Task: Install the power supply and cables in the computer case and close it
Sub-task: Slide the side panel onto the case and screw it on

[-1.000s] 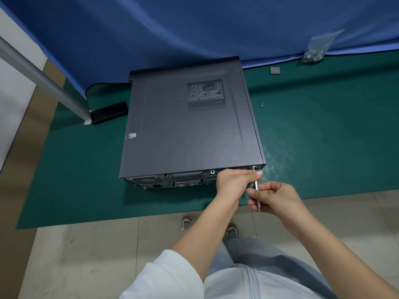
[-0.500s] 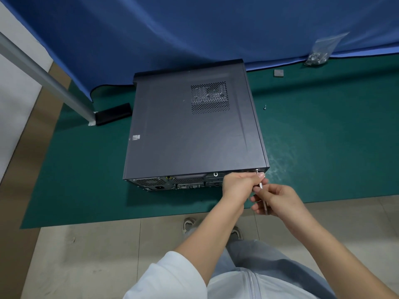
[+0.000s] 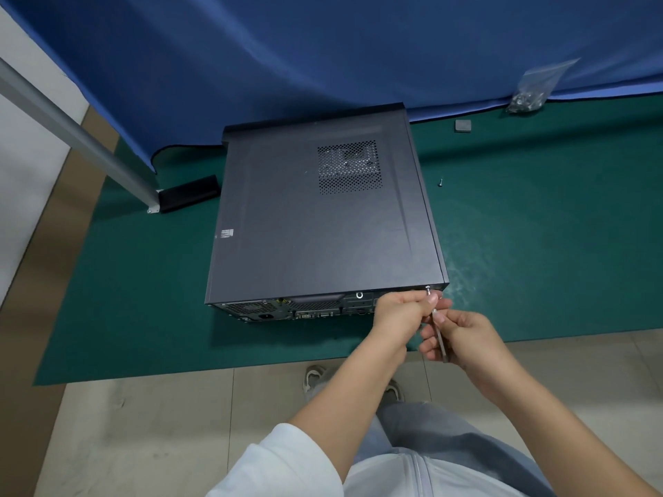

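Keep the screwdriver [image 3: 438, 330] square to the screw [image 3: 427, 289] as your right hand [image 3: 462, 338], curled round its shaft, turns it and your left hand [image 3: 401, 312] pinches the tip steady. The closed computer case [image 3: 323, 217] lies flat on the green mat [image 3: 538, 245], its rear right corner just ahead of both hands.

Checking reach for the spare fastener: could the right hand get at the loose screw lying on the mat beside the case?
Probably yes. The loose screw lies in the open on the green mat, nothing around it, but the right hand grips a screwdriver.
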